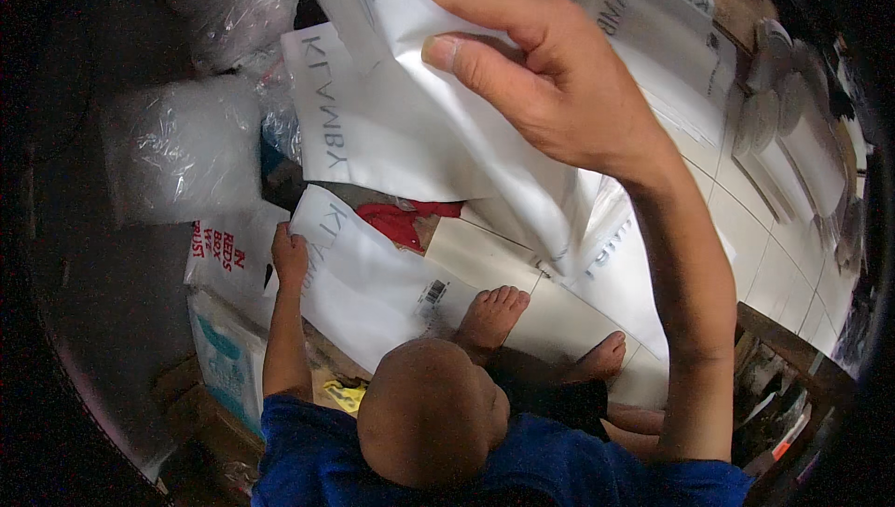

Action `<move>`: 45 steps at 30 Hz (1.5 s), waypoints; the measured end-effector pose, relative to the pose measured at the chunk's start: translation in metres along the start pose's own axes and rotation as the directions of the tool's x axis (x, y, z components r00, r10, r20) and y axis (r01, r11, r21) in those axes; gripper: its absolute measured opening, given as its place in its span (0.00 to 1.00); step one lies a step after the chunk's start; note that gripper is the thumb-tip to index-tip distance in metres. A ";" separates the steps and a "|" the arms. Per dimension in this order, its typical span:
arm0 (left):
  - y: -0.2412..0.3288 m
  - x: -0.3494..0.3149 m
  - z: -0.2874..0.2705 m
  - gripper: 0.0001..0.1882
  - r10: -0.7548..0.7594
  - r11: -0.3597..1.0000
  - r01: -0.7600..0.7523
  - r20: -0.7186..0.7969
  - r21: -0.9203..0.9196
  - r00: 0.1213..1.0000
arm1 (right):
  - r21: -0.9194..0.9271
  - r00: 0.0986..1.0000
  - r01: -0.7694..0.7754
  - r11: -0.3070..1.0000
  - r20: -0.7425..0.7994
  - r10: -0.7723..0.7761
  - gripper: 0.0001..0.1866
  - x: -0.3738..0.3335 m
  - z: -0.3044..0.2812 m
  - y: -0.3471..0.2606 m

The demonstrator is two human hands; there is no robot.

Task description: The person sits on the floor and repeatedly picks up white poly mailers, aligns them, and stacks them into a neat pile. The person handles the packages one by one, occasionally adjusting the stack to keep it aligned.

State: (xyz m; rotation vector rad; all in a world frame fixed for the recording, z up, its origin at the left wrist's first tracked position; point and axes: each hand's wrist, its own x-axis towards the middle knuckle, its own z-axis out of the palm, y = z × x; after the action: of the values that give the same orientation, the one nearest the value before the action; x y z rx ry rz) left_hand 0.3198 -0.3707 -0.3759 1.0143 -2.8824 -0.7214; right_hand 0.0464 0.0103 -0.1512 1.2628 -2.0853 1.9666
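Note:
My right hand [541, 78] is raised at upper middle, thumb and fingers pinching the edge of a glossy white plastic bag [466, 120]. The bag hangs in folds from the grip. My left hand [290, 255] is lower at left, its fingers closed on the corner of another white bag [359, 274] with dark lettering and a barcode. Behind the raised one, a third lettered white sheet or bag [373, 125] lies flat. Red cloth [396, 223] shows in the gap between them.
Clear plastic-wrapped bundles [191, 148] crowd the upper left. Below them sits a white box [233, 246] with red print. Stacked white packs [653, 32] stand at upper right, rolled ones [792, 134] farther right. My bare feet [494, 316] rest on pale floor tiles [522, 260].

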 end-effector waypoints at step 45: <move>0.617 -0.124 -0.153 0.26 0.951 0.228 -0.961 -0.174 -0.155 0.254 | -0.359 0.840 -0.346 0.867 -0.531 0.115 0.31 -0.230 -0.266 -0.049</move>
State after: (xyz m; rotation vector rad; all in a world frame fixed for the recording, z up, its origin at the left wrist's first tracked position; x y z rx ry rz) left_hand 0.0754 0.0614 0.0397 -0.8468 -2.4903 -0.7793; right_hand 0.0953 0.3616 -0.1717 0.3726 -2.2832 1.5133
